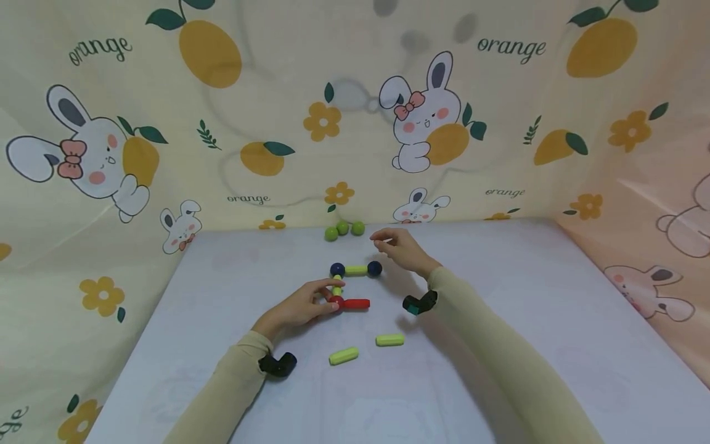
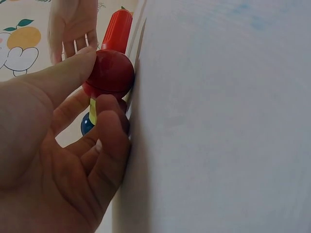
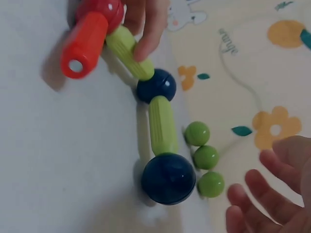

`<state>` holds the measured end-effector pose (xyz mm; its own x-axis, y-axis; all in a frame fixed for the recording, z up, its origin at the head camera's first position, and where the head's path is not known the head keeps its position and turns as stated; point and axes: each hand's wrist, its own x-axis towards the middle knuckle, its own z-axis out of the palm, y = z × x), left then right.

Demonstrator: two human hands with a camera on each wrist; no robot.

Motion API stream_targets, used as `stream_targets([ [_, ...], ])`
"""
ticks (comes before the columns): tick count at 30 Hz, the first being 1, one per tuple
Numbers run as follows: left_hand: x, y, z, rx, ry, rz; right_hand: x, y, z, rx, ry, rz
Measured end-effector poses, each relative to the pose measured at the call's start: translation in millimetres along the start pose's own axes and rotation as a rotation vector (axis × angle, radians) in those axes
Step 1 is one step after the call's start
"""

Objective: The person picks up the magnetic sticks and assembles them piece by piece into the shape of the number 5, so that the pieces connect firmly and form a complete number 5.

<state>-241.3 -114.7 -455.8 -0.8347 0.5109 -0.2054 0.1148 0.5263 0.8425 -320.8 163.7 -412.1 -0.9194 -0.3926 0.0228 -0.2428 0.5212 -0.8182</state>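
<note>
Head: left hand pinches red ball, right hand raised

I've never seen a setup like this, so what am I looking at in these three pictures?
There's no machine here, just a person working bare-handed. The wide picture comes from a camera worn on the head; the other two come from the dark wrist cameras, one on each arm.

On the white table is a joined chain: a red rod, a red ball, then two yellow-green rods alternating with two dark blue balls. Two loose rods lie nearer the person, and three green balls sit at the back.

The left hand has the red ball in its grip. The right hand, fingers relaxed, holds nothing and appears near the green balls.
</note>
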Motion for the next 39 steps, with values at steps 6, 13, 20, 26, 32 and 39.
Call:
stream_targets([
  [6,2.1,-1.6,-0.4,0.021,0.004,0.022,22.9,-4,3,-0.005,0.057,0.041],
  [13,2.3,-0.1,-1.5,0.034,0.001,0.034,47.9,3,7,-0.035,0.015,0.107],
  [20,2.9,2.9,-0.2,0.009,-0.009,0.018,68.6,10,10,-0.08,-0.047,0.117],
  [26,4.1,2.0,2.0,0.013,-0.01,0.025,78.9,18,17,-0.163,-0.111,0.123],
  [32,3.6,0.9,3.3,0.018,-0.005,0.016,82.7,22,26,-0.244,-0.098,0.15],
  [39,1.9,-3.5,-0.2,0.017,0.008,-0.001,76.9,15,24,-0.222,-0.087,0.128],
])
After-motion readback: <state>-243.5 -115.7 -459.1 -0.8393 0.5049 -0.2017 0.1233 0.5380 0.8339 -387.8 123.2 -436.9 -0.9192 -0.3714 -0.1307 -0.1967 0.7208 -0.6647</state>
